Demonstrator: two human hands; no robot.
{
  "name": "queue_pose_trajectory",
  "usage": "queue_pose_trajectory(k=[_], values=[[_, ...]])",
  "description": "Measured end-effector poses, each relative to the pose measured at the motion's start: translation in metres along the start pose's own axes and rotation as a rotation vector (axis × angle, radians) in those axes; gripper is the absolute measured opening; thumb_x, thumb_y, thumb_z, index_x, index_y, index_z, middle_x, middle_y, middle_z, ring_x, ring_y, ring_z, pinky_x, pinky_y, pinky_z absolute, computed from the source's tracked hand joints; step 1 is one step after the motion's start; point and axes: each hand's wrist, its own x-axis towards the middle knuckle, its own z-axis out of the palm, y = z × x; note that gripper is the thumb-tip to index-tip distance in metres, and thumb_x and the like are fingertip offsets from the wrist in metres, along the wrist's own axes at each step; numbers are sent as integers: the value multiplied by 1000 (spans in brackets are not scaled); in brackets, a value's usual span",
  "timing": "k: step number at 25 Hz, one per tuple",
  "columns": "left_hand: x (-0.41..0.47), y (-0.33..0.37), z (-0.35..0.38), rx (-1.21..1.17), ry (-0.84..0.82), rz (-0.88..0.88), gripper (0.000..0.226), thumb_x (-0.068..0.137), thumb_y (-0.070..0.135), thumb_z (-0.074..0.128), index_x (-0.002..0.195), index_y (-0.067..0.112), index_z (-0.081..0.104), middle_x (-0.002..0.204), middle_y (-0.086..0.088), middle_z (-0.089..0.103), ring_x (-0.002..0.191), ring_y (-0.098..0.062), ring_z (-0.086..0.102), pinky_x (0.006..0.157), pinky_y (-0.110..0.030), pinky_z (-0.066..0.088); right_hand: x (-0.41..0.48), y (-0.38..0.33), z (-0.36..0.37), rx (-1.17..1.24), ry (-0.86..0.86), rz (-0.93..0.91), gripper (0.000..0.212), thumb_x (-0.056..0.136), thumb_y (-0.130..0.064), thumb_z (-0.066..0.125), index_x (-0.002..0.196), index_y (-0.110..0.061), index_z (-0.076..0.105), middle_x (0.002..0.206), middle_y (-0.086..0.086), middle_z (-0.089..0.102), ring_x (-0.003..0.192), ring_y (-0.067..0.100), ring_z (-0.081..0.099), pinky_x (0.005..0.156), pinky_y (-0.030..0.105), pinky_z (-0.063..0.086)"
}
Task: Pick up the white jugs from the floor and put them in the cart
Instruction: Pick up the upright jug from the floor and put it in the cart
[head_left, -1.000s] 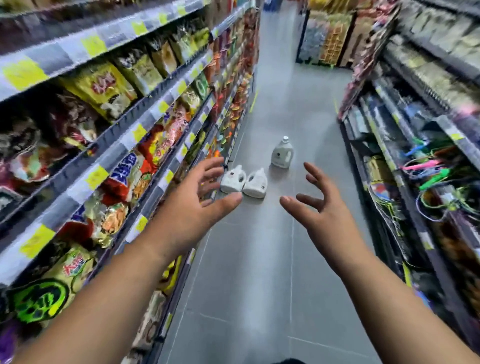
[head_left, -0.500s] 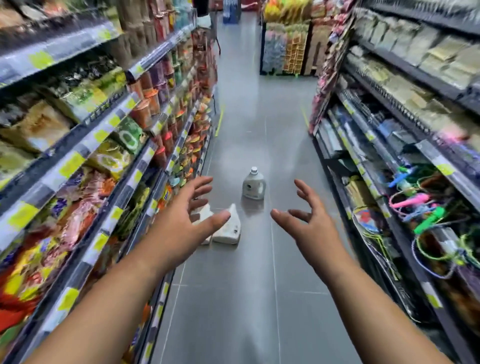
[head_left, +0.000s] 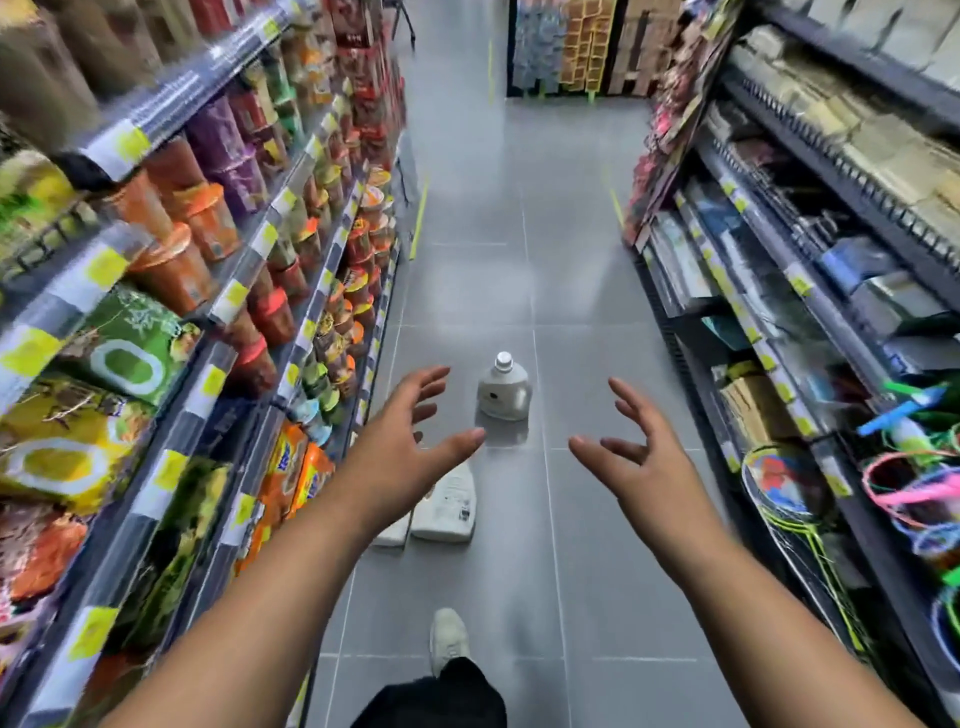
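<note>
Both arms stretched forward over the aisle floor (head_left: 519, 260); left hand (head_left: 400, 447) spread wide, fingers out, holding nothing; right hand (head_left: 641, 467) also wide, fingers loosely bent, thumb out, holding nothing; hands apart, neither touches a jug.

Upright jug (head_left: 503, 392) stands on the floor mid-aisle, cap on; it shows between the two hands, farther off than both.

Lying jug (head_left: 451, 506) is on its side on the floor, nearer than the upright one and slightly left; its far end is hidden behind the left hand.

Third jug (head_left: 392, 535) sits just left of the lying one; can't tell if they touch; mostly hidden by the left forearm, only a white corner shows.

Left shelves (head_left: 228, 301): cup noodles (head_left: 208, 223) and snack bags (head_left: 124, 353), yellow price tags on the rails. Right shelves (head_left: 753, 332): boxed goods, coloured items at the near end; blurred.

Near edge: pale shoe (head_left: 449, 642) on the floor, black trouser leg (head_left: 441, 696) behind it.
</note>
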Motion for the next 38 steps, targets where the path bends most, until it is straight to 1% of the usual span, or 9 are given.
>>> queue_pose_trajectory(k=[4, 9, 17, 24, 28, 32, 35, 37, 38], values=[[125, -17, -3, 88, -58, -18, 67, 81, 37, 75, 136, 39, 39, 139, 12, 48, 126, -8, 48, 105, -32, 41, 107, 8, 14, 13, 19, 58, 64, 81, -34, 75, 130, -57, 40, 140, -13, 39, 116, 4, 53, 81, 26, 44], [268, -56, 22, 151, -73, -125, 72, 80, 38, 76, 140, 34, 38, 143, 7, 46, 128, -11, 46, 105, -32, 39, 234, 56, 19, -35, 1, 159, 64, 83, -26, 72, 133, -52, 41, 139, -12, 37, 115, 9, 53, 78, 22, 44], [454, -163, 110, 174, 41, -346, 77, 76, 41, 79, 140, 34, 38, 143, 2, 44, 127, -14, 45, 109, -40, 39, 452, 173, 18, -149, -161, 246, 72, 83, -24, 74, 136, -52, 35, 145, -6, 30, 113, 13, 51, 87, 26, 41], [556, -285, 175, 269, -1, -420, 83, 74, 44, 80, 142, 33, 35, 146, 0, 39, 128, -14, 45, 107, -30, 37, 568, 312, 54, -229, -251, 289, 85, 78, -30, 77, 143, -49, 26, 144, -8, 25, 116, 14, 49, 93, 26, 40], [612, -366, 204, 309, -10, -406, 87, 74, 41, 81, 145, 30, 32, 147, -1, 37, 129, -16, 44, 98, -22, 33, 607, 392, 81, -242, -252, 331, 88, 78, -29, 78, 146, -47, 24, 145, -6, 24, 114, 13, 48, 91, 23, 38], [654, -455, 233, 374, -59, -375, 89, 73, 43, 81, 145, 30, 31, 147, -2, 38, 129, -17, 44, 97, -22, 32, 640, 482, 115, -241, -226, 367, 88, 78, -32, 77, 146, -47, 23, 148, -4, 24, 115, 13, 47, 92, 25, 40], [672, -514, 249, 475, -123, -224, 80, 71, 44, 82, 140, 31, 43, 140, -2, 46, 127, -20, 46, 105, -30, 37, 667, 546, 143, -231, -189, 395, 86, 79, -36, 76, 145, -48, 22, 149, -2, 24, 115, 12, 46, 94, 27, 42], [681, -550, 255, 557, -148, -74, 65, 71, 49, 78, 129, 33, 56, 134, -3, 51, 121, -22, 51, 102, -38, 45, 681, 585, 159, -208, -173, 403, 84, 80, -38, 75, 145, -49, 22, 150, -2, 23, 121, 15, 45, 99, 30, 43], [686, -566, 258, 575, -132, -14, 58, 71, 52, 76, 123, 34, 59, 130, -3, 53, 117, -22, 54, 97, -37, 48, 687, 605, 166, -197, -173, 415, 82, 81, -40, 73, 144, -50, 22, 150, -2, 22, 125, 16, 44, 104, 33, 43]])
